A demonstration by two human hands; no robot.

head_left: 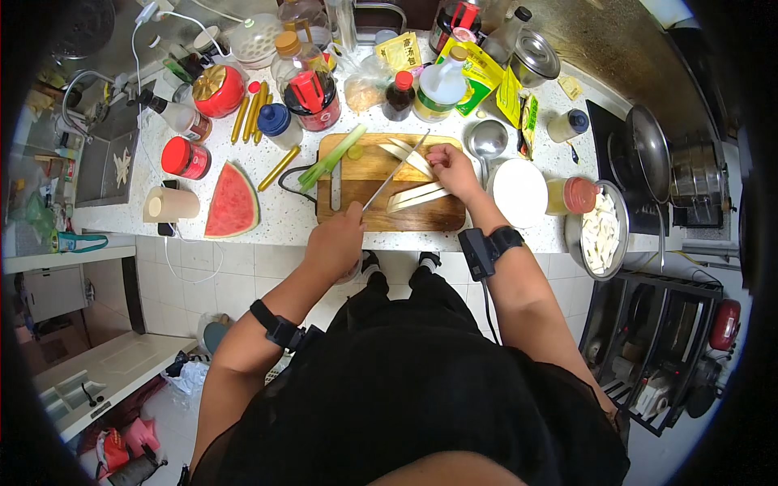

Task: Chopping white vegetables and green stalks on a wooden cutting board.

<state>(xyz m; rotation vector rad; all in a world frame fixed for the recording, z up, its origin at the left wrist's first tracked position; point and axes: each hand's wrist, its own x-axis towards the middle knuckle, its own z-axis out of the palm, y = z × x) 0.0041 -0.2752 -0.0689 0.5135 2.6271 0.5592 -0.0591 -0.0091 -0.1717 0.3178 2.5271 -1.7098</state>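
Note:
My left hand [334,243] is shut around the handle of a kitchen knife [396,171]. Its blade slants away to the right over a wooden cutting board [358,212], seen nearly edge-on. Beside the blade, the curled fingers of my right hand [454,170] are at the ends of the upper pale vegetable strips [418,161]; whether they grip them I cannot tell. More pale strips [416,197] lie nearer me, at the right of the board. A green onion stalk [331,159] and small yellowish slices [355,152] rest on its left part.
A watermelon wedge [232,203] lies left of the board. To the right are a ladle [487,140], a white round item [518,193], a jar [571,195] and a metal bowl [621,255] of cut pale pieces overhanging the counter edge. Bottles crowd the back; a wok [648,152] is far right.

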